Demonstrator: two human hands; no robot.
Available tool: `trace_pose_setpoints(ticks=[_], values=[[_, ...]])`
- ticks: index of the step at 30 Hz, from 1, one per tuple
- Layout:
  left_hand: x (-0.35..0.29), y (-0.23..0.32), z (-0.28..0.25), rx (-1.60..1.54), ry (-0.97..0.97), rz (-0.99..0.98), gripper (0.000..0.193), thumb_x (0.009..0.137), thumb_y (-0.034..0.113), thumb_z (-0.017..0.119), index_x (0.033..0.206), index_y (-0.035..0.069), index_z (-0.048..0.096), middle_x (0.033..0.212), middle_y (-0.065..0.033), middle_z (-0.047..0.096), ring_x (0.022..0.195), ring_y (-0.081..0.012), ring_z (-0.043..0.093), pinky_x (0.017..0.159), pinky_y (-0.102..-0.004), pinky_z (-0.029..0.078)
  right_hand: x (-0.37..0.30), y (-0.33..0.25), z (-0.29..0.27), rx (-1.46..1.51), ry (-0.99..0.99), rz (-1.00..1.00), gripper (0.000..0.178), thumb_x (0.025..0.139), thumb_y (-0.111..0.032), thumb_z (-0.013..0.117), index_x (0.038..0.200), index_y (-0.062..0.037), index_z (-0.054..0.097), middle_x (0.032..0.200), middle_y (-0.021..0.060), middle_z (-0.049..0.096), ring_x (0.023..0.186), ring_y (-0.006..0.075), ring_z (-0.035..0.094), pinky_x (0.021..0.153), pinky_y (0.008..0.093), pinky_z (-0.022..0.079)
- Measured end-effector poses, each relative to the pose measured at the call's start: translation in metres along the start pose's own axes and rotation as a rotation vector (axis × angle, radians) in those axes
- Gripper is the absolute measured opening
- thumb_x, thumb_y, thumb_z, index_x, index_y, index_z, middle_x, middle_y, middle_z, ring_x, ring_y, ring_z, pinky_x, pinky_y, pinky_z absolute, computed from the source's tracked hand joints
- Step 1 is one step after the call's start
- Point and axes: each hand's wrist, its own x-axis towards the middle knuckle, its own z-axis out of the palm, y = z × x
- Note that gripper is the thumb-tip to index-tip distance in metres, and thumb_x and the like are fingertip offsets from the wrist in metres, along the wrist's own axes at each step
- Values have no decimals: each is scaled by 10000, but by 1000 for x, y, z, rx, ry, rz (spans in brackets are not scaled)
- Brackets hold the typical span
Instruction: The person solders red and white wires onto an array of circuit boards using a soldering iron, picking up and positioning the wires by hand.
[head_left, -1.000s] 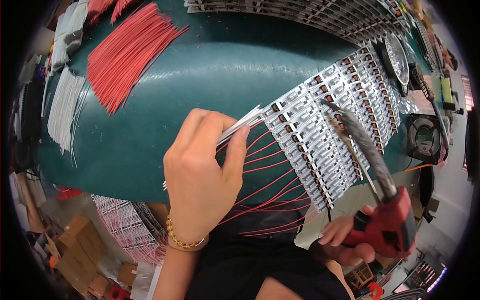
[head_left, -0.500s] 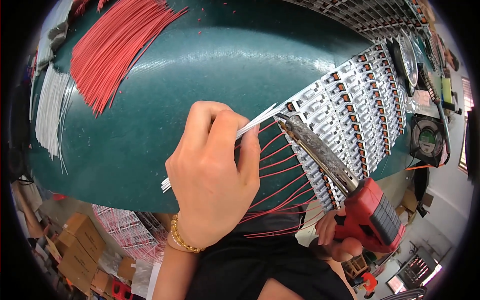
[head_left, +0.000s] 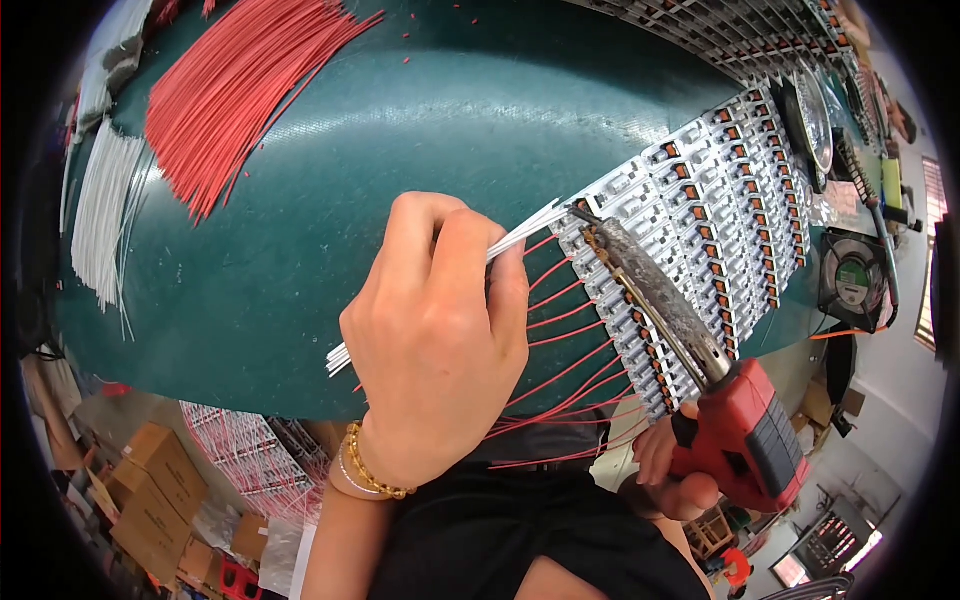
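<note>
Green surface spread widest, its bare middle leaving open room left of the silvery board panel, whose lower corner lay at the near edge. Loose red wires fanned out at the far left. A red soldering gun filled the curled right grip, its tip near the panel's upper-left corner. The left grip pinched a white wire bundle, ends just beside that tip.

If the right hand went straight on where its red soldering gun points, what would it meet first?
Probably the tips of the thin white wires held in the left hand, though depth is unclear.
</note>
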Motion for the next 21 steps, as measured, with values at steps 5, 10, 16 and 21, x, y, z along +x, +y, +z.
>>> trace_pose_setpoints(ticks=[5,10,16,21], values=[[-1,-1,-2,-22,6,6,130,734,17,688,794,48,577,846,-74,533,620,-247,574,523,-340,449,1,-1,8,20,56,-4,902,810,-662,573,1278,86,381,474,-24,453,379,108,444,411,237,349],[-1,6,-4,-194,21,-31,86,762,0,680,783,19,599,850,-59,551,577,-151,512,484,-271,391,-12,6,-5,-19,83,-82,903,806,-675,562,1268,81,386,472,-19,454,381,114,454,411,248,368],[-4,8,0,-99,-69,-17,129,725,14,700,771,45,582,847,-55,537,555,-204,549,478,-323,416,-18,2,-15,-26,-27,15,882,804,-675,566,1250,69,403,484,-14,464,389,111,466,421,251,385],[-5,5,1,-89,-35,-32,69,759,-21,679,767,11,619,818,-53,555,554,-88,429,465,-240,317,-11,-11,-22,130,-102,314,579,709,-614,715,700,-58,552,663,38,567,616,152,544,527,274,373]])
